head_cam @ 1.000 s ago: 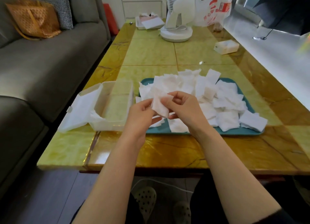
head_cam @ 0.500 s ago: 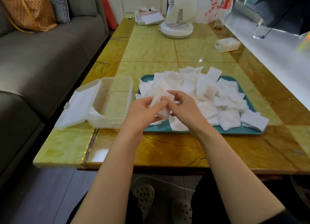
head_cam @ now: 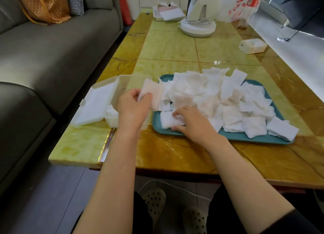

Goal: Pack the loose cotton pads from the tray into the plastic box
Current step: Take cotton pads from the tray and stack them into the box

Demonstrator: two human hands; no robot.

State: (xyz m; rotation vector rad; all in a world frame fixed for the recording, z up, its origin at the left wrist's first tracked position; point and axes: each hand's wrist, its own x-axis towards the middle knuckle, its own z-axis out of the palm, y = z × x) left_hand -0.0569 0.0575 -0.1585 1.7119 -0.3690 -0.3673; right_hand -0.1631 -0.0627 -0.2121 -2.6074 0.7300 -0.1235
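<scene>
A heap of loose white cotton pads (head_cam: 212, 100) fills the teal tray (head_cam: 228, 137) on the table. To its left stands the clear plastic box (head_cam: 126, 84) with its lid (head_cam: 98, 104) hinged open to the left. My left hand (head_cam: 133, 107) pinches a small stack of pads (head_cam: 150, 93) between thumb and fingers, just over the box's right side. My right hand (head_cam: 191, 121) lies on the tray's near left corner, its thumb and fingers on either side of a flat pad (head_cam: 169, 119).
A grey sofa (head_cam: 43, 58) runs along the table's left side. At the far end stand a white fan base (head_cam: 198, 27), a white plastic bag (head_cam: 240, 4), a small tray of papers (head_cam: 166, 12) and a little white box (head_cam: 252, 45).
My hands have come apart. The left hand carried its pads left toward the box, and the right hand dropped onto a pad at the tray's near left corner.
</scene>
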